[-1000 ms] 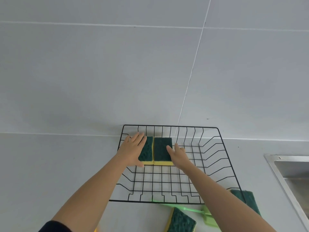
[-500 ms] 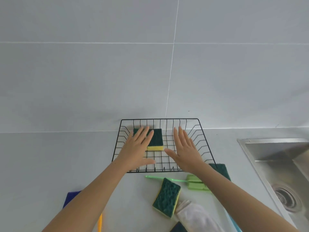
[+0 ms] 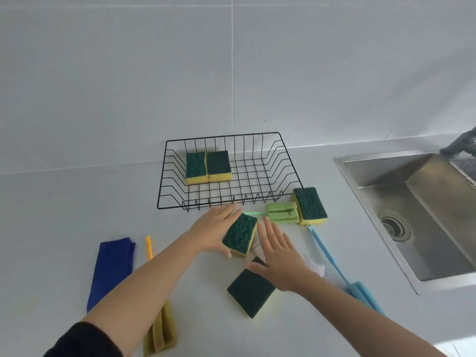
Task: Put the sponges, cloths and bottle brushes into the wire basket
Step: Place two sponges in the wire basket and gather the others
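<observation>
The black wire basket [image 3: 288, 171] stands against the wall with two green-and-yellow sponges [image 3: 197, 167] [image 3: 218, 164] side by side in its back left. In front of it, my left hand [image 3: 213, 229] lies open against the left edge of a third sponge [image 3: 240, 234] on the counter, thumb at its near corner. My right hand [image 3: 279, 256] is open just right of that sponge, above a fourth sponge [image 3: 249, 289] and partly over a white cloth [image 3: 313, 265]. A fifth sponge [image 3: 310, 204] lies by the basket's front right corner.
A green bottle brush [image 3: 282, 213] lies in front of the basket, and a light blue brush [image 3: 332, 258] runs to the right. At the left lie a folded blue cloth [image 3: 110, 269] and a yellow brush [image 3: 148, 247]. A steel sink [image 3: 417, 215] sits at right.
Both hands have drawn back out of the basket toward me, leaving two sponges inside. They now sit at the loose sponge in front of it. The view has tilted down.
</observation>
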Demonstrator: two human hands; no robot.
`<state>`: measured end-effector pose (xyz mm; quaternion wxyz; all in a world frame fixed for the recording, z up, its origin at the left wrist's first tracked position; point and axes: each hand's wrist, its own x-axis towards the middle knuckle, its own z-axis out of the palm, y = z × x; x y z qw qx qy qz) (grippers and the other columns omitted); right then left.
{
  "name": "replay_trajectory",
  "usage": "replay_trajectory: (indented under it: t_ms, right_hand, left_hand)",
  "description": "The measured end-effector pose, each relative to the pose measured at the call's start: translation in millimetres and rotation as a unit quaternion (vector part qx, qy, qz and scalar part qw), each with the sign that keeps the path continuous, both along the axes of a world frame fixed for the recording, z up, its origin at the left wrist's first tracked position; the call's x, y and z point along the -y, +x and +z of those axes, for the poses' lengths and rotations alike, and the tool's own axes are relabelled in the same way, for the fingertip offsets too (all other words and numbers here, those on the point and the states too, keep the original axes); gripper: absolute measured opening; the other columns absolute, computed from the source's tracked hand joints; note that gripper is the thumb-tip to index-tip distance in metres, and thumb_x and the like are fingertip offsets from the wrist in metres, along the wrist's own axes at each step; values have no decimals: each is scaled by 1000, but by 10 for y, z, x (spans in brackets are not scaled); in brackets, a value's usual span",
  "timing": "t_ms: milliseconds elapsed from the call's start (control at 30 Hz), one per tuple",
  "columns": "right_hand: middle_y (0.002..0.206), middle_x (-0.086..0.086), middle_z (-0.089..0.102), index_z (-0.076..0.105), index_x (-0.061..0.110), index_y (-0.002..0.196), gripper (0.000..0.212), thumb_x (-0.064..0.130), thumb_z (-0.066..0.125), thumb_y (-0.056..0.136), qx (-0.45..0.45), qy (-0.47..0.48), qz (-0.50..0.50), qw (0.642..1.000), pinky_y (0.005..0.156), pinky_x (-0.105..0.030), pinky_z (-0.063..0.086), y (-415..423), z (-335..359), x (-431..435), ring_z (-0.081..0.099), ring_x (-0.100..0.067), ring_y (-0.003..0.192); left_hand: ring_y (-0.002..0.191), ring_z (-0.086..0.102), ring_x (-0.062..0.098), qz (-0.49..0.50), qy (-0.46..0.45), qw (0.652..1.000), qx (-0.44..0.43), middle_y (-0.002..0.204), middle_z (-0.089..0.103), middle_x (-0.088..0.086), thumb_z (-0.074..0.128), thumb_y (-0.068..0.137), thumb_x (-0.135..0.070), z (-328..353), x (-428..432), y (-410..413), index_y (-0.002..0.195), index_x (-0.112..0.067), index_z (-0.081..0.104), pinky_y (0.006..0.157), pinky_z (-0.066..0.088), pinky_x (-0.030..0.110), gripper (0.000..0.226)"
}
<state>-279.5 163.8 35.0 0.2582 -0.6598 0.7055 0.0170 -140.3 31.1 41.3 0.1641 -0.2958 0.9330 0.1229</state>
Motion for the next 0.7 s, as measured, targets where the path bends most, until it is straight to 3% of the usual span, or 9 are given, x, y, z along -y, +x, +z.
replay_trajectory:
  t_ms: [100,233,467,700]
  right_hand:
    - [135,4,-40,-38,23,124,97,80,3,58,0,29,-2,1000,114,-36,-13,128,-73,-196,-35,-16,130]
    - [137,3,-38,-29,19,139,96,65,36,85,-1,55,-4,998,114,-36,-12,243,-165,-408,-30,-18,137]
    - [155,-11,-25,-16,22,145,100,64,48,81,-5,79,-41,996,117,-38,-5,399,-252,-567,-22,-27,143]
    - [157,-9,-2,1,23,147,95,43,63,78,6,60,-61,996,117,-40,18,426,-257,-508,2,-31,144]
  left_hand:
    - [147,-5,22,-14,-7,1000,26,159,-9,9,75,68,-48,-101,21,-62,148,-12,-5,120,4,38,118]
    - [147,-4,22,-19,-14,999,32,159,-7,10,79,64,-46,-190,29,-167,147,-11,-3,120,7,41,122]
    - [147,-5,24,-32,-14,996,78,159,-6,9,82,63,-36,-280,37,-294,147,-12,-7,119,5,44,125]
    - [140,21,25,-32,-38,998,32,151,23,8,78,66,-30,-335,-30,-256,147,-8,6,116,21,35,110]
